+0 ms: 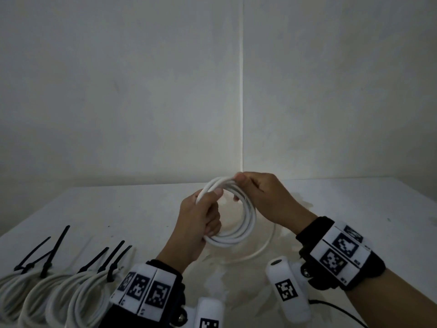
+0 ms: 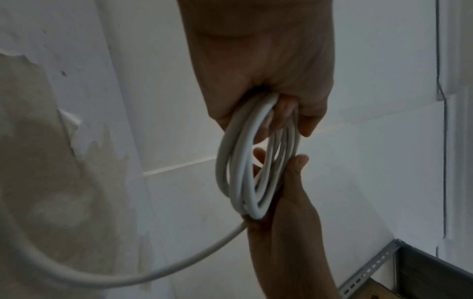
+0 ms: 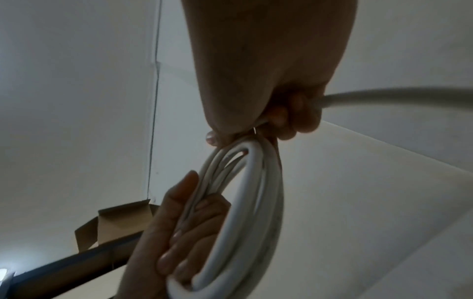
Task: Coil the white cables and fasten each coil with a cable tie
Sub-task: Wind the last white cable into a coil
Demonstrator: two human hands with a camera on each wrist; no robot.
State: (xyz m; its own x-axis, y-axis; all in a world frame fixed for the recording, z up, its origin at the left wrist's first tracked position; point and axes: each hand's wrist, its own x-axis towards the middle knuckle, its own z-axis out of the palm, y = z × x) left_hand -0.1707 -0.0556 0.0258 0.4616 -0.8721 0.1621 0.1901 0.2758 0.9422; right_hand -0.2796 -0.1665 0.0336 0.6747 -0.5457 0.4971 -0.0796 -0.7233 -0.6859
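A white cable coil (image 1: pixel 243 223) of several loops is held upright above the white table (image 1: pixel 118 209). My left hand (image 1: pixel 201 221) grips its near left side, fingers curled round the loops (image 2: pixel 245 161). My right hand (image 1: pixel 257 192) pinches the top of the coil (image 3: pixel 250 182) between thumb and fingers. A loose tail of the same cable (image 1: pixel 264 247) curves down onto the table below the coil (image 2: pixel 76 277). Several finished white coils (image 1: pixel 54 297) lie at the front left, each fastened with a black cable tie (image 1: pixel 53 254).
Two white walls meet in a corner (image 1: pixel 241 91) behind the table. A stained patch (image 1: pixel 236 280) marks the table under my hands. A cardboard box (image 3: pixel 115 226) and a metal shelf frame (image 2: pixel 371 269) show in the wrist views.
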